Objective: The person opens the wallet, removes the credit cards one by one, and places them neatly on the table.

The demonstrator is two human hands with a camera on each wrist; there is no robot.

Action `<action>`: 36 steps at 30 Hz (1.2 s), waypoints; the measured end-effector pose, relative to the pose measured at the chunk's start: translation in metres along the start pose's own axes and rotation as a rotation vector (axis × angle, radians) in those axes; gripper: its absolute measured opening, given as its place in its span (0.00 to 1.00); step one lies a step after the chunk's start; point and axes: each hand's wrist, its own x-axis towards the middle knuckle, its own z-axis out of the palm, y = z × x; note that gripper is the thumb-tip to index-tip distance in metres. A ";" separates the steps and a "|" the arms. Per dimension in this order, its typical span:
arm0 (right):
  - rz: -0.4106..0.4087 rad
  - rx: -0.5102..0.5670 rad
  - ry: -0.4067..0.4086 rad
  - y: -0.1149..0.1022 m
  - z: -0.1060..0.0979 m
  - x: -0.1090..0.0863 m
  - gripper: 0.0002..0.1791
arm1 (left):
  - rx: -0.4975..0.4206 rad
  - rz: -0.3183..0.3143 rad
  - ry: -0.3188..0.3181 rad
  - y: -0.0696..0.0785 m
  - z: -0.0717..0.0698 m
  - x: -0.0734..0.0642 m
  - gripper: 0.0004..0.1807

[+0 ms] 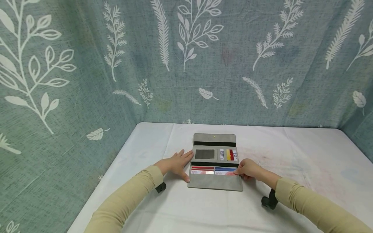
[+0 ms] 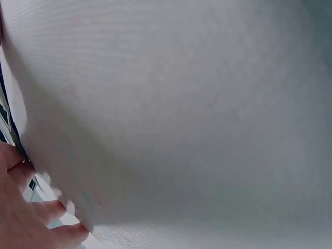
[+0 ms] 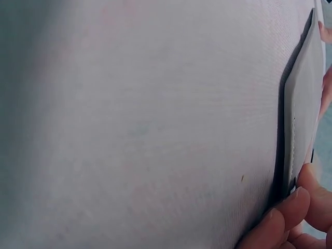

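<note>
An unfolded grey wallet [image 1: 215, 182] lies on the white cloth, its long side running away from me. Cards fill its lower pockets: a white-and-pink card [image 1: 222, 173] with blue ones behind on the right, and red and white cards [image 1: 201, 171] on the left. My left hand [image 1: 178, 162] rests with spread fingers along the wallet's left edge. At the right edge, my right hand [image 1: 250, 169] pinches the wallet, fingertips overlapping the end of the white-and-pink card. In the right wrist view, the stitched edge [image 3: 293, 135] runs down to those fingers.
Higher in the wallet are a dark clear window [image 1: 205, 154] and small slots with coloured cards [image 1: 230, 155]. Black wrist cameras [image 1: 269, 199] hang by both sleeves. A green leaf-patterned curtain [image 1: 204, 64] stands behind and left of the white table [image 1: 306, 168].
</note>
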 end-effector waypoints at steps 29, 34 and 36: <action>-0.171 -0.190 0.007 -0.011 -0.001 0.000 0.13 | -0.001 -0.022 -0.018 -0.001 0.001 0.002 0.65; -0.176 -0.202 0.034 -0.015 0.000 -0.004 0.14 | -0.007 -0.019 -0.014 -0.002 0.003 0.003 0.65; -0.171 -0.209 0.048 -0.017 0.001 -0.006 0.14 | -0.007 -0.017 -0.016 -0.002 0.003 0.003 0.66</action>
